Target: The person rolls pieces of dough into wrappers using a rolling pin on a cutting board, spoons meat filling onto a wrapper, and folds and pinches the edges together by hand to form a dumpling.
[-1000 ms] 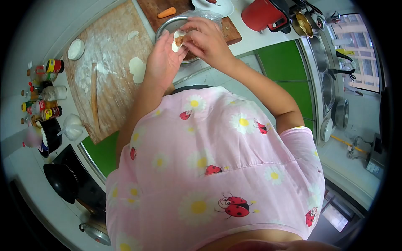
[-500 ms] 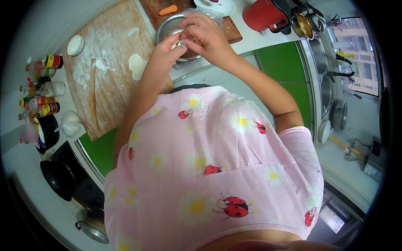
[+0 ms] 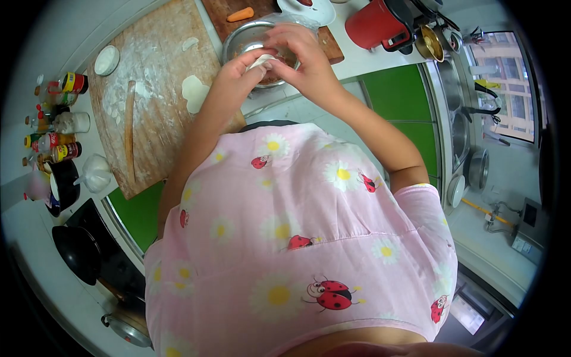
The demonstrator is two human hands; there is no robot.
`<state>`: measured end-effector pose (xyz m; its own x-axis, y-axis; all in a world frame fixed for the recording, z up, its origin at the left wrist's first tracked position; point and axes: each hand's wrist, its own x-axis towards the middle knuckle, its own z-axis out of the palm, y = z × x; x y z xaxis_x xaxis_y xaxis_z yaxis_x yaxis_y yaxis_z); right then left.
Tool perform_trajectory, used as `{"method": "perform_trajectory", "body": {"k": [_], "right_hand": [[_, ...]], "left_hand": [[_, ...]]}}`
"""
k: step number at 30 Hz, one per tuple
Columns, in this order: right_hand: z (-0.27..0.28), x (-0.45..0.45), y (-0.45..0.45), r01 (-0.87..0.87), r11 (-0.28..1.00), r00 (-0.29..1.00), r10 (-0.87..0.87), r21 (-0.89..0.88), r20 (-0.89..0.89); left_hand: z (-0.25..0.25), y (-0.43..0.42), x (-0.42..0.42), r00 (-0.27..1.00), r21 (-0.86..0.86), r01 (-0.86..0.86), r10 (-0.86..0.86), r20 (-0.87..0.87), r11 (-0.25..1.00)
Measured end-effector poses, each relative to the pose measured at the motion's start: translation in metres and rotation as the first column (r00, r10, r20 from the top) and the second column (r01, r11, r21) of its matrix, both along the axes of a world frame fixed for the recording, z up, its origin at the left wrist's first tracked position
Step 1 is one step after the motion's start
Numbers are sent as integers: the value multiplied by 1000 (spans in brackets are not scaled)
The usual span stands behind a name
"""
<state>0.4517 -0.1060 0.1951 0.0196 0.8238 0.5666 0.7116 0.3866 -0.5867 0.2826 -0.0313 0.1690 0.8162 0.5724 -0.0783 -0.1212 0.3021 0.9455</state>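
Note:
My left hand (image 3: 239, 78) and my right hand (image 3: 304, 59) meet over a steel bowl (image 3: 228, 52) with reddish-brown filling in it. Between their fingertips is a small white dumpling (image 3: 262, 60), its dough folded. Left thumb and fingers close on its near side, while the right thumb and fingers pinch the other side. My fingers partly hide the dumpling and the filling. To the left, a flat round dough wrapper (image 3: 195, 94) lies on the floured wooden board (image 3: 163, 128), with a smaller dough piece (image 3: 190, 43) above it.
A rolling pin (image 3: 129, 134) and a small white bowl of flour (image 3: 107, 60) rest on the board. A carrot (image 3: 240, 14) lies on a darker cutting board (image 3: 221, 11). A red appliance (image 3: 375, 25) stands to the right; bottles and jars (image 3: 65, 152) line the left.
The right fingers have lifted and opened slightly, and more of the white dough shows between the hands. Both hands stay over the bowl.

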Motion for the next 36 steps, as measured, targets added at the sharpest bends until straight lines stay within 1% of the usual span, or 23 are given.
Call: {"method": "perform_trajectory", "body": {"k": [2, 5, 8, 11, 16, 19, 22, 23, 25, 26, 28, 31, 32, 34, 36], "right_hand": [[-3, 2, -4, 28, 1000, 999, -29, -7, -22], [-4, 1, -9, 35, 992, 993, -48, -122, -104], [-5, 1, -8, -39, 979, 977, -5, -202, -215], [-5, 1, -9, -66, 966, 957, -10, -250, -290], [-5, 1, -9, -62, 967, 949, -19, -245, -316], [-4, 0, -9, -42, 975, 944, -33, -218, -327], [2, 0, -8, -23, 983, 944, -38, -181, -328], [4, 0, -8, -18, 986, 945, -38, -167, -326], [1, 4, -5, -57, 981, 909, -27, -187, -416], [0, 6, -5, -78, 978, 887, -21, -195, -461], [2, 7, -6, -38, 981, 926, -36, -189, -375], [5, 7, -5, -1, 990, 973, -31, -139, -227], [6, 6, -5, 7, 993, 984, -27, -115, -174], [6, 6, -4, 2, 994, 985, -20, -106, -170], [6, 5, -4, -2, 996, 987, -13, -94, -162]], "left_hand": [[2, -1, 1, 999, -8, -16, 16, 37, 1000], [11, -3, -1, 999, 5, -14, 14, 50, 1000], [12, -3, -1, 1000, 29, -3, 2, 28, 1000], [16, -3, 0, 1000, 55, 2, -1, -16, 998], [16, 0, 0, 999, 101, 12, -8, -50, 995], [9, 3, 1, 1000, 123, 25, -25, 3, 992], [12, 0, 1, 999, 80, -6, 3, 36, 997], [11, 0, 1, 1000, 83, -26, 26, -3, 996], [7, 2, 1, 994, 90, -66, 74, -82, 994], [8, 6, 0, 991, 146, -40, 58, -121, 988], [10, 12, -3, 979, 252, 15, 37, -201, 968], [7, 9, 0, 981, 398, -112, 165, -102, 910], [9, 7, 1, 979, 417, -128, 183, -93, 900], [15, 4, 0, 974, 454, -162, 217, -72, 876], [22, 1, -1, 961, 521, -166, 256, -104, 837]]}}
